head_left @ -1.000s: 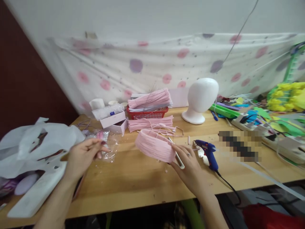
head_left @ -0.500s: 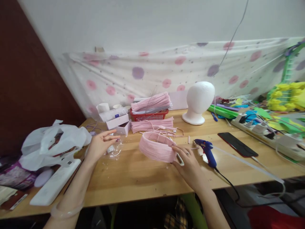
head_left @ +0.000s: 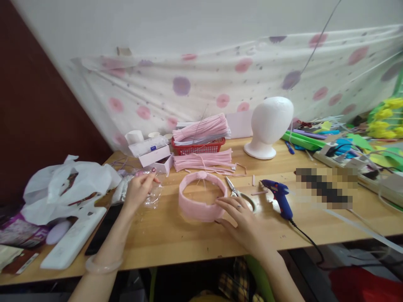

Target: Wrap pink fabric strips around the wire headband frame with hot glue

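Note:
A pink ring-shaped band (head_left: 201,212) sits level on or just above the wooden table in front of me. My right hand (head_left: 244,220) grips its near right side, fingers at the upper rim and thumb low on the outer wall. My left hand (head_left: 138,193) is apart from the band, fingertips pinched together over a crinkled clear plastic bag (head_left: 153,197). Whatever the pinch may hold is too small to see. Scissors (head_left: 234,191) lie beyond my right fingers, their handles partly hidden. To their right rests a blue glue gun (head_left: 278,197).
Pink fuzzy stems (head_left: 203,161) lie before a red basket (head_left: 200,147) loaded with more bundles. A white foam head (head_left: 270,126) stands behind the glue gun. Farther right is a power strip (head_left: 343,161). White plastic bags (head_left: 69,188) and a dark phone-like slab (head_left: 102,230) occupy the left.
The band has gone from tilted in my right hand to level, lower down. My left hand has moved right and closed its fingers over the clear bag. The scissors now show more fully.

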`<state>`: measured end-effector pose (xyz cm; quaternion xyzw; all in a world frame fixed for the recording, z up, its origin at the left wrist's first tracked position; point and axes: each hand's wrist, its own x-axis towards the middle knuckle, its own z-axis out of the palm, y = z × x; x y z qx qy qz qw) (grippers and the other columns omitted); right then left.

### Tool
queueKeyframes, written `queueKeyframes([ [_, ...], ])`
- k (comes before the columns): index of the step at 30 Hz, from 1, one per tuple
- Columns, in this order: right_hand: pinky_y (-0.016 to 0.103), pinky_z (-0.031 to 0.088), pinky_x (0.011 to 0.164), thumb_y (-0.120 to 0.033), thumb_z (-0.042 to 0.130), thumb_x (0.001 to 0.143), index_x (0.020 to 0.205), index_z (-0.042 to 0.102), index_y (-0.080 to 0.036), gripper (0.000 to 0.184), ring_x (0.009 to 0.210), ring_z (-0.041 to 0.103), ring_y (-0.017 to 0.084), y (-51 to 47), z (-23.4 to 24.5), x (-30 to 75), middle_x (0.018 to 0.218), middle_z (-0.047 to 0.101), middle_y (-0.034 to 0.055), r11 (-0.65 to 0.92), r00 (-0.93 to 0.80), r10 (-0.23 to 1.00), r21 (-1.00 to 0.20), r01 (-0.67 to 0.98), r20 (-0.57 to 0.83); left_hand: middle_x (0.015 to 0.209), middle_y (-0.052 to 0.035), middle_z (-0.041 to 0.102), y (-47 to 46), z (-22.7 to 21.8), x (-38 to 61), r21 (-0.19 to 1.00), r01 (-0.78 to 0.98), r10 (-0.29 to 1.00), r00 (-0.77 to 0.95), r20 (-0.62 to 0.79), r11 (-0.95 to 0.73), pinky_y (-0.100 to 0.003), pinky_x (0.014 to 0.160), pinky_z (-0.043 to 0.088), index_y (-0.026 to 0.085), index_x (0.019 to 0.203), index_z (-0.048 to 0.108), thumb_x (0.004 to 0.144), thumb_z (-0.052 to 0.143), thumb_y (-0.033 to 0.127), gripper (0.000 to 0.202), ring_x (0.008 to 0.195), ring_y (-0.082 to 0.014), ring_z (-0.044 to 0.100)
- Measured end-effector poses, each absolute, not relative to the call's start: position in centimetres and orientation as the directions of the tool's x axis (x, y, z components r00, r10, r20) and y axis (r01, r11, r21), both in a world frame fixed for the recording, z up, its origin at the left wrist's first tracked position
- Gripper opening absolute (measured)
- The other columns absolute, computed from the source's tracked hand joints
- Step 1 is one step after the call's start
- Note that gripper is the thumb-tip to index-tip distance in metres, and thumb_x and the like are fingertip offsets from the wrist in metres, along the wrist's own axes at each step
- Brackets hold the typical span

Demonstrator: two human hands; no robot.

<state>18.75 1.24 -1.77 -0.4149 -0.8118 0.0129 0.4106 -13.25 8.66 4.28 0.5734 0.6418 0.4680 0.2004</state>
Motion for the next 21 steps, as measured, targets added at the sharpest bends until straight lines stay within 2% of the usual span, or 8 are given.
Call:
queueKeyframes([
  [3, 0.031, 0.058, 0.075, -0.025, 0.059, 0.096, 0.103, 0.071, -0.022, 0.014, 0.084, 0.07, 0.019, 0.0, -0.3, 18.5, 0.09, 0.076, 0.005, 0.638, -0.298, 0.759, -0.569, 0.52, 0.579, 0.092, -0.009, 0.08, 8.7, 3.9, -13.1, 0.819, 0.554, 0.914, -0.238, 0.327, -0.149, -0.03, 0.081, 0.056, 0.017, 0.105, 0.073, 0.079, 0.056, 0.037, 0.036, 0.091, -0.0234, 0.074],
  [5, 0.028, 0.056, 0.067, -0.03, 0.05, 0.101, 0.097, 0.072, -0.023, 0.023, 0.065, 0.068, 0.016, -0.9, 0.7, 18.1, 0.065, 0.07, -0.0002, 0.585, -0.242, 0.81, -0.705, 0.401, 0.535, 0.136, -0.0139, 0.066, 8.6, 3.8, -12.8, 0.826, 0.525, 0.896, -0.24, 0.374, -0.204, -0.033, 0.098, 0.052, 0.017, 0.132, 0.059, 0.08, 0.055, 0.029, 0.054, 0.114, -0.0229, 0.069],
  [7, 0.027, 0.055, 0.066, -0.033, 0.038, 0.106, 0.105, 0.072, -0.023, 0.035, 0.056, 0.066, 0.015, -1.6, 1.7, 17.3, 0.053, 0.064, -0.0031, 0.519, -0.213, 0.853, -0.819, 0.244, 0.477, 0.147, -0.0156, 0.056, 8.3, 4.1, -12.1, 0.847, 0.458, 0.87, -0.26, 0.419, -0.271, -0.034, 0.102, 0.051, 0.017, 0.14, 0.051, 0.079, 0.058, 0.027, 0.062, 0.116, -0.0227, 0.068],
  [10, 0.031, 0.056, 0.083, -0.036, 0.034, 0.106, 0.123, 0.066, -0.024, 0.038, 0.081, 0.073, 0.016, -2.4, 2.8, 15.5, 0.082, 0.076, 0.0021, 0.413, -0.323, 0.879, -0.898, 0.153, 0.35, 0.107, -0.0132, 0.078, 8.1, 5.1, -10.7, 0.873, 0.407, 0.836, -0.352, 0.421, -0.268, -0.034, 0.085, 0.061, 0.014, 0.12, 0.066, 0.076, 0.069, 0.035, 0.049, 0.094, -0.0247, 0.076],
  [13, 0.037, 0.053, 0.097, -0.039, 0.049, 0.101, 0.133, 0.059, -0.027, 0.036, 0.111, 0.068, 0.021, -3.0, 3.5, 14.1, 0.12, 0.072, 0.0065, 0.389, -0.496, 0.839, -0.883, 0.264, 0.221, 0.072, -0.0059, 0.076, 8.1, 6.2, -9.7, 0.855, 0.477, 0.802, -0.421, 0.424, -0.201, -0.036, 0.071, 0.063, 0.015, 0.105, 0.073, 0.079, 0.068, 0.043, 0.039, 0.073, -0.025, 0.077],
  [15, 0.042, 0.052, 0.1, -0.041, 0.057, 0.096, 0.131, 0.061, -0.028, 0.037, 0.115, 0.066, 0.024, -3.4, 3.7, 13.6, 0.126, 0.07, 0.0072, 0.377, -0.577, 0.803, -0.879, 0.291, 0.153, 0.093, -0.0085, 0.079, 7.9, 6.7, -9.4, 0.791, 0.562, 0.779, -0.374, 0.504, -0.242, -0.042, 0.09, 0.059, 0.018, 0.113, 0.071, 0.078, 0.069, 0.039, 0.04, 0.098, -0.0285, 0.075],
  [17, 0.045, 0.05, 0.104, -0.048, 0.059, 0.095, 0.135, 0.058, -0.028, 0.045, 0.12, 0.064, 0.026, -3.6, 3.7, 12.8, 0.131, 0.067, 0.0086, 0.292, -0.586, 0.803, -0.928, 0.231, 0.106, 0.129, -0.0102, 0.071, 7.2, 6.9, -9.1, 0.727, 0.625, 0.764, -0.309, 0.566, -0.285, -0.045, 0.114, 0.042, 0.022, 0.123, 0.068, 0.079, 0.07, 0.036, 0.046, 0.134, -0.0303, 0.055],
  [21, 0.049, 0.033, 0.12, -0.065, 0.041, 0.097, 0.159, 0.02, -0.027, 0.076, 0.148, 0.034, 0.024, -2.8, 4.0, 9.4, 0.163, 0.032, 0.0122, 0.07, -0.561, 0.825, -0.997, -0.02, 0.069, 0.161, -0.0083, 0.038, 4.1, 5.2, -7.7, 0.713, 0.662, 0.753, -0.343, 0.562, -0.231, -0.051, 0.126, 0.008, 0.022, 0.14, 0.056, 0.097, 0.045, 0.044, 0.05, 0.154, -0.0275, 0.018],
])
